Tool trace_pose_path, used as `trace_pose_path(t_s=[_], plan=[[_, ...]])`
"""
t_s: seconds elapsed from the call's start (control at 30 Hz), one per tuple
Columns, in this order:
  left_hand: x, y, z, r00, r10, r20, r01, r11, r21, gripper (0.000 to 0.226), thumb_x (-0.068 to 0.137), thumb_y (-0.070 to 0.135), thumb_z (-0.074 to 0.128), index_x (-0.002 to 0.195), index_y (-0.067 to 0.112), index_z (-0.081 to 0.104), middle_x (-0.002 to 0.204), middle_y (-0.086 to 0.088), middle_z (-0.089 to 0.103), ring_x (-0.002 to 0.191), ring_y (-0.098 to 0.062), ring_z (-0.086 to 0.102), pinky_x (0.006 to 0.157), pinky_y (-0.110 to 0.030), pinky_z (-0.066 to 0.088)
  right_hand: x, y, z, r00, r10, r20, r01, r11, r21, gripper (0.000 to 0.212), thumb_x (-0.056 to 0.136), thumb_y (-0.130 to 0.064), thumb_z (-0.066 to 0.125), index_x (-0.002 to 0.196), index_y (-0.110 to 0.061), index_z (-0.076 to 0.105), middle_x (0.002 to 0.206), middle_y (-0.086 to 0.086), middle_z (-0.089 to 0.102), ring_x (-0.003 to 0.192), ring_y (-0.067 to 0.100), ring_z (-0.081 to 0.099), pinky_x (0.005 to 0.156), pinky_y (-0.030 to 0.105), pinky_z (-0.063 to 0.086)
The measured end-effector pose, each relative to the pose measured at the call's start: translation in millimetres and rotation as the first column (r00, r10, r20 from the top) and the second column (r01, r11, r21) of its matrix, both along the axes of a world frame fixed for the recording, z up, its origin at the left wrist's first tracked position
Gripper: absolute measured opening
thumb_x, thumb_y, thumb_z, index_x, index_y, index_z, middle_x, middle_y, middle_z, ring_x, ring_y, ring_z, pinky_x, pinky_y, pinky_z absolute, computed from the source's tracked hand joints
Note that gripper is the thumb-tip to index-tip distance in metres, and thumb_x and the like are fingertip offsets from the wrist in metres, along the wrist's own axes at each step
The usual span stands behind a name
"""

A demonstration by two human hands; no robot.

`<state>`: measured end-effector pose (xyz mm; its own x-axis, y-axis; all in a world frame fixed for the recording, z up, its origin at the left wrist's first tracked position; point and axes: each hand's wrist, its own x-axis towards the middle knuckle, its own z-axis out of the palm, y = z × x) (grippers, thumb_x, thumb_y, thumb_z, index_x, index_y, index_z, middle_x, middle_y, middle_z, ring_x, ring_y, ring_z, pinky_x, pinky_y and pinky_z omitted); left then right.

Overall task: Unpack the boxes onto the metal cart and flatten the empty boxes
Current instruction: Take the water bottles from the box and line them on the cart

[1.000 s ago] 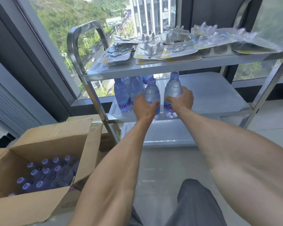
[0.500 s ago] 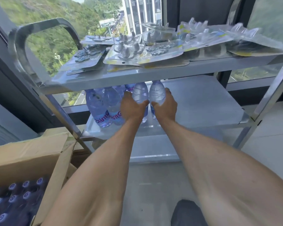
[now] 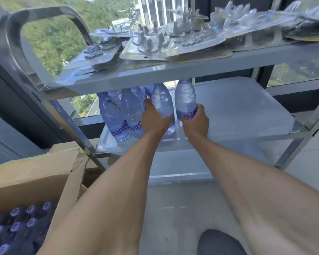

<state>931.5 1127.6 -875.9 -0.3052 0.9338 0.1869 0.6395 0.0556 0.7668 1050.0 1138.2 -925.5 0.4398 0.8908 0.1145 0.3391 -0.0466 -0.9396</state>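
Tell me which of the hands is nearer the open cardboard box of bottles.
Left. The left hand grips a bottle on the cart's middle shelf, on the cardboard box side; the right hand grips the next bottle, farther away.

Daylit window (image 3: 66, 45) overlooks green hillside; pale floor (image 3: 173, 208) below.

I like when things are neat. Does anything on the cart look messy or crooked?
Yes, a little. The clear plastic blister packs on the metal cart's top shelf lie in an overlapping, tilted heap, and some poke past the front edge. The clear water bottles below stand upright. Nothing looks spilled or broken.
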Motion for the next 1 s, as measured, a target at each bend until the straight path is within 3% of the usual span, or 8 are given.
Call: trace_pose_path(t_s=[0.07,0.2,0.33,0.47,0.6,0.8,0.9,1.0], plan=[[7.4,-1.6,-2.4,0.999,0.034,0.035,-0.037,0.994,0.106,0.062,0.075,0.036,0.074,0.124,0.019,0.039,0.113,-0.011,0.064,0.101,-0.035,0.063,0.086,-0.045,0.051,-2.6,-1.4,1.0,1.0,-0.003,-0.005,0.003,1.0,0.005,0.05,0.08,-0.023,0.072,0.124,-0.015,0.05,0.119,0.01,0.063,0.107,0.033,0.06,0.09,0.041,0.05],[21.7,13.4,-10.3,0.993,0.095,0.064,-0.105,0.981,0.165,0.072,0.073,0.03,0.077,0.131,0.011,0.038,0.113,-0.013,0.065,0.101,-0.034,0.063,0.083,-0.04,0.05,-5.7,7.8,-6.5,0.999,-0.038,0.029,0.037,0.998,0.048,0.048,0.082,-0.023,0.071,0.125,-0.015,0.051,0.118,0.011,0.058,0.108,0.033,0.058,0.086,0.039,0.049],[20.7,44.3,-19.3,0.988,0.149,0.032,-0.153,0.976,0.157,0.083,0.07,0.032,0.081,0.134,0.01,0.033,0.114,-0.017,0.063,0.102,-0.035,0.063,0.083,-0.041,0.052,-8.7,18.2,-13.0,0.992,-0.065,0.105,0.06,0.997,0.047,0.057,0.087,-0.027,0.069,0.137,-0.017,0.044,0.129,0.01,0.054,0.117,0.031,0.053,0.091,0.04,0.044],[11.6,57.7,-30.6,0.99,0.126,0.058,-0.135,0.974,0.183,0.073,0.075,0.034,0.081,0.131,0.009,0.043,0.122,-0.012,0.062,0.113,-0.03,0.061,0.091,-0.034,0.046,-4.4,39.6,-5.1,0.991,0.028,0.128,-0.031,0.999,0.026,0.065,0.087,-0.027,0.07,0.143,-0.014,0.04,0.135,0.011,0.054,0.122,0.03,0.052,0.097,0.036,0.042],[12.3,63.7,-34.8,0.991,0.134,0.028,-0.136,0.982,0.132,0.067,0.081,0.027,0.077,0.135,0.006,0.044,0.127,-0.013,0.062,0.117,-0.03,0.059,0.092,-0.031,0.043,-3.5,54.1,2.4,0.99,0.08,0.119,-0.082,0.997,0.012,0.062,0.085,-0.019,0.07,0.14,-0.013,0.042,0.126,0.013,0.059,0.116,0.032,0.056,0.089,0.032,0.042],[16.9,80.9,-32.3,0.966,0.214,0.144,-0.232,0.965,0.125,0.07,0.07,0.029,0.082,0.128,0.007,0.049,0.119,-0.014,0.065,0.111,-0.033,0.062,0.091,-0.036,0.049,-10.9,59.5,-8.1,0.99,0.035,0.136,-0.039,0.999,0.029,0.069,0.088,-0.023,0.066,0.149,-0.018,0.034,0.135,0.009,0.054,0.122,0.029,0.052,0.092,0.035,0.043],[13.6,76.4,-43.0,0.971,0.168,0.168,-0.187,0.977,0.105,0.057,0.072,0.014,0.073,0.124,0.006,0.052,0.112,-0.01,0.068,0.103,-0.029,0.065,0.082,-0.026,0.046,-8.6,60.9,-12.1,0.989,0.034,0.145,-0.04,0.998,0.04,0.068,0.091,-0.024,0.064,0.15,-0.019,0.031,0.138,0.009,0.052,0.125,0.029,0.05,0.093,0.036,0.042],[6.8,75.3,-55.0,0.981,0.133,0.143,-0.151,0.981,0.12,0.058,0.072,0.007,0.066,0.128,0.006,0.051,0.116,-0.011,0.068,0.107,-0.029,0.065,0.089,-0.033,0.052,-7.9,61.9,-14.7,0.986,0.045,0.158,-0.055,0.997,0.059,0.064,0.093,-0.025,0.062,0.149,-0.018,0.033,0.136,0.009,0.053,0.123,0.03,0.051,0.094,0.039,0.042]])
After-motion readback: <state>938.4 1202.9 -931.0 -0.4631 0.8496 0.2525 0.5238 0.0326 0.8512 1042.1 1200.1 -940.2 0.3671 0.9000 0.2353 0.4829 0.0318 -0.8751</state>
